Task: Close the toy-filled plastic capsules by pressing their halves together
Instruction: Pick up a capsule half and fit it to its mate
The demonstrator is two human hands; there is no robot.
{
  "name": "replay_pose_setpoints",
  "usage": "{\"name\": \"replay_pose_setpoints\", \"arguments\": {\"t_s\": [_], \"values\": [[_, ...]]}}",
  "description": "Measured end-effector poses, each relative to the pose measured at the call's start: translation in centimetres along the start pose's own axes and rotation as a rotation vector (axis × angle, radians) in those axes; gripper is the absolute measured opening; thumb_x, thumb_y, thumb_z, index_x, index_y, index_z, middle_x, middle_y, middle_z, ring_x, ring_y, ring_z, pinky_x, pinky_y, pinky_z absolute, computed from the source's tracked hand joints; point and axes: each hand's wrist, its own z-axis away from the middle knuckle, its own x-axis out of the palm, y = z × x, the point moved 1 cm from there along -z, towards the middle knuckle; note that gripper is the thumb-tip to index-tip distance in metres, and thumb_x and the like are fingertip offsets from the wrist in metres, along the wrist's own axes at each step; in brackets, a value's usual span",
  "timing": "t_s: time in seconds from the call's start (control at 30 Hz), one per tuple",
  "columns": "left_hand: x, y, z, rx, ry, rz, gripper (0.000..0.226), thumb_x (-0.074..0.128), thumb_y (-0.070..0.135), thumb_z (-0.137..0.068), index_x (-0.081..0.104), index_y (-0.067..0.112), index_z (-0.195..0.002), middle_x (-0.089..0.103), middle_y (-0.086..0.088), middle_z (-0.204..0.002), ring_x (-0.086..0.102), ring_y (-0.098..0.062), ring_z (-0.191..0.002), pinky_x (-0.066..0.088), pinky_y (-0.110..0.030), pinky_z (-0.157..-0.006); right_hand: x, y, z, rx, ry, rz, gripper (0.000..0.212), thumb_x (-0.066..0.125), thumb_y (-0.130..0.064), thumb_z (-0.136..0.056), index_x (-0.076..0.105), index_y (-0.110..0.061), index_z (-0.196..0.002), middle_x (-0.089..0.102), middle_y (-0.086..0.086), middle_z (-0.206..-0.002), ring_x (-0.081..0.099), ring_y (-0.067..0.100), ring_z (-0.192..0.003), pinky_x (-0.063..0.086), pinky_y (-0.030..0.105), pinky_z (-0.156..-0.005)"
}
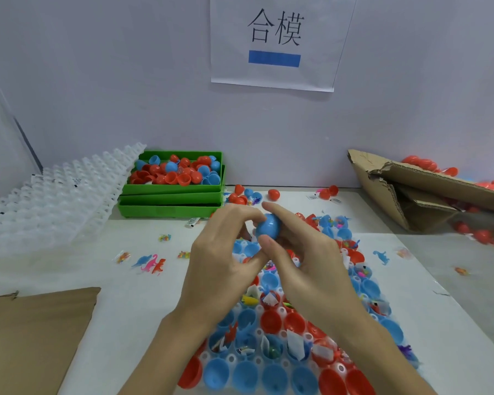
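A blue plastic capsule point(268, 226) is held above the table between both hands. My left hand point(223, 252) grips its left side with curled fingers and thumb. My right hand point(300, 252) holds its right side, index finger stretched over the top and thumb underneath. Below the hands lies a white holder tray point(283, 334) with several open red and blue capsule halves, many holding small toys and paper slips. The hands hide the middle of that tray.
Stacked green bins point(171, 195) with loose red and blue halves stand at the back left, beside empty white trays point(54, 195). A torn cardboard box point(411, 189) with red capsules sits at the right. Small toy dinosaurs point(151, 263) and brown cardboard point(32, 337) lie at the left.
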Motion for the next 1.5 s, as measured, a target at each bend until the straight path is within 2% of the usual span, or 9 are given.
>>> {"name": "replay_pose_setpoints", "arguments": {"t_s": [0.13,0.2,0.33,0.5,0.8,1.03,1.13,1.27,1.5], "values": [[-0.7,-0.2,-0.6,-0.135,-0.149,0.219,0.045,0.079,0.03,-0.086,0.061,0.027,-0.127,0.052,0.012,-0.139,0.048,-0.018,-0.137,0.043,-0.029,-0.11,-1.0,0.2,-0.6,0.137,-0.155,-0.475,0.039,0.056,-0.017,-0.104,0.055,-0.019,-0.144,0.07,-0.004,-0.132,0.066,0.014,-0.125,0.054,0.031,-0.105],[-1.1,-0.3,-0.8,-0.214,-0.255,0.38,0.05,0.072,0.041,-0.09,0.058,0.034,-0.138,0.047,0.013,-0.151,0.04,-0.016,-0.148,0.041,-0.038,-0.116,-1.5,-0.1,-0.8,0.149,-0.28,-0.662,0.038,0.053,-0.021,-0.105,0.055,-0.014,-0.143,0.068,0.006,-0.135,0.064,0.024,-0.129,0.05,0.034,-0.109],[-1.2,0.0,-0.8,-0.32,-0.243,0.524,0.041,0.077,0.036,-0.092,0.068,0.023,-0.129,0.07,0.008,-0.127,0.066,-0.019,-0.121,0.058,-0.035,-0.099,-1.4,-0.7,-0.8,0.207,-0.492,-1.07,0.039,0.048,-0.012,-0.107,0.055,0.001,-0.143,0.059,0.022,-0.145,0.054,0.035,-0.138,0.046,0.036,-0.112],[-1.2,0.5,-1.0,-0.236,-0.117,0.423,0.035,0.078,0.04,-0.089,0.074,0.016,-0.114,0.074,0.006,-0.109,0.072,-0.024,-0.102,0.057,-0.023,-0.083,-0.8,-0.3,-1.0,0.263,-0.495,-1.292,0.045,0.063,-0.017,-0.101,0.057,0.008,-0.138,0.055,0.03,-0.145,0.053,0.041,-0.138,0.048,0.039,-0.111],[-0.6,1.2,-0.6,-0.071,-0.027,0.3,0.036,0.063,0.035,-0.1,0.07,0.003,-0.117,0.07,-0.001,-0.109,0.07,-0.02,-0.096,0.053,-0.02,-0.081,-0.6,-0.8,-0.9,0.242,-0.393,-1.144,0.038,0.057,-0.027,-0.099,0.071,-0.004,-0.127,0.069,0.021,-0.13,0.067,0.035,-0.123,0.054,0.033,-0.101],[-0.7,1.0,-0.7,-0.149,-0.069,0.374,0.035,0.062,0.041,-0.098,0.072,0.012,-0.115,0.073,0.003,-0.108,0.072,-0.02,-0.097,0.055,-0.019,-0.079,-0.6,-0.9,-0.9,0.252,-0.39,-1.131,0.036,0.06,-0.026,-0.1,0.071,-0.006,-0.126,0.069,0.021,-0.13,0.067,0.035,-0.123,0.055,0.034,-0.101],[-0.8,0.4,-0.7,-0.222,-0.172,0.41,0.044,0.057,0.052,-0.1,0.069,0.019,-0.127,0.072,0.008,-0.122,0.069,-0.021,-0.113,0.058,-0.029,-0.092,-1.0,-0.7,-1.0,0.287,-0.37,-1.082,0.037,0.064,-0.023,-0.1,0.067,-0.004,-0.132,0.068,0.019,-0.133,0.065,0.033,-0.126,0.055,0.034,-0.102],[-0.6,-0.4,-0.8,-0.269,-0.241,0.457,0.038,0.057,0.031,-0.104,0.061,0.025,-0.141,0.066,0.007,-0.136,0.061,-0.022,-0.129,0.053,-0.037,-0.104,-1.9,-0.3,-1.3,0.13,-0.064,-0.548,0.043,0.076,-0.02,-0.092,0.064,-0.017,-0.133,0.077,0.001,-0.119,0.073,0.019,-0.112,0.059,0.033,-0.097],[-0.7,-0.9,-0.8,-0.48,-0.183,0.594,0.031,0.065,0.04,-0.096,0.076,0.014,-0.107,0.079,-0.003,-0.092,0.077,-0.016,-0.088,0.059,-0.02,-0.079,-1.3,-0.1,-0.8,-0.204,0.13,0.202,0.044,0.076,-0.04,-0.087,0.068,-0.019,-0.126,0.067,-0.01,-0.102,0.065,0.009,-0.087,0.053,0.016,-0.08]]}}
